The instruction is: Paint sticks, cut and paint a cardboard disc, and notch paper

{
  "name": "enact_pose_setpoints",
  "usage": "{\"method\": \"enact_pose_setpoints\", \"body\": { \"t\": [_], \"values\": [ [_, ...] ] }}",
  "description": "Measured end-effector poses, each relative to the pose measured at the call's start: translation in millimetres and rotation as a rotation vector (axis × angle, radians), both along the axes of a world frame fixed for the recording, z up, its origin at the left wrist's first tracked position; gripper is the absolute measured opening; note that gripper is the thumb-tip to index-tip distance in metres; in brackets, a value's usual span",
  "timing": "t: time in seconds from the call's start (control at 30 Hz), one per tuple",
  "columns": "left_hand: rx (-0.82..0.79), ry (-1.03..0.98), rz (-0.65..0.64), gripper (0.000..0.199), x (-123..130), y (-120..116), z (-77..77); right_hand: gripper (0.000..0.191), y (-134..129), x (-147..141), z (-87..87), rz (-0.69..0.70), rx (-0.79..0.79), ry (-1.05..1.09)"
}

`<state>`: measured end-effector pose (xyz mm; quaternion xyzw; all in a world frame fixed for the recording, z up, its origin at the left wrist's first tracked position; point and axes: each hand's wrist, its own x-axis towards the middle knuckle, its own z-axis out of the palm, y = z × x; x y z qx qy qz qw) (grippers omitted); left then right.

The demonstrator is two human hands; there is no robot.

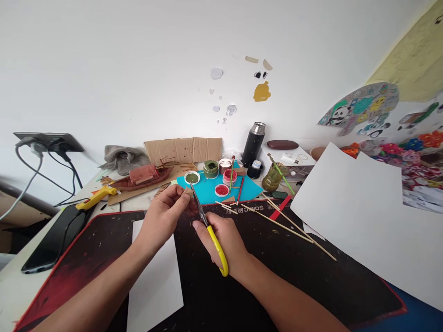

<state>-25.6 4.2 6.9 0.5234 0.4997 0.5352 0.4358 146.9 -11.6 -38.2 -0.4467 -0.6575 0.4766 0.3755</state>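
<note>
My right hand is closed around scissors with yellow handles. Their blades point up and away, close beside the fingertips of my left hand. Thumb and fingers of that left hand pinch a small tan piece, mostly hidden by the fingers; its material is hard to make out. Both hands are above the black desk mat. Under my left wrist lies a white sheet of paper. Just beyond the fingers is a lid with green paint.
A blue sheet carries paint jars and a red paint lid. Left are a brown model boat, a yellow glue gun and a phone. Thin wooden sticks and large white paper lie right. Behind stands a black flask.
</note>
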Motion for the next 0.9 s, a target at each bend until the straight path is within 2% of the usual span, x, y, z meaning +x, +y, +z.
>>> {"method": "enact_pose_setpoints", "body": {
  "t": [0.13, 0.37, 0.63, 0.77, 0.9],
  "values": [
    [0.005, 0.022, -0.069, 0.044, -3.5, 0.5, 0.6, 0.039, 3.8, 0.8, -7.3, 0.018, -0.168, 0.123],
    [-0.031, 0.078, -0.241, 0.047, -2.8, -2.4, 5.9, 0.05, 13.7, 8.5, -3.1, 0.019, -0.231, 0.393],
    [-0.099, 0.201, -0.335, 0.048, -0.4, -5.4, 1.8, 0.049, 12.6, 10.9, 13.5, 0.038, -0.255, 0.435],
    [-0.135, 0.222, -0.416, 0.046, -1.2, -5.9, -0.1, 0.048, 12.9, 11.1, 14.5, 0.041, -0.263, 0.435],
    [-0.159, 0.221, -0.421, 0.044, -3.4, -4.6, -2.1, 0.043, 13.2, 11.3, 11.9, 0.04, -0.264, 0.421]
  ]
}}
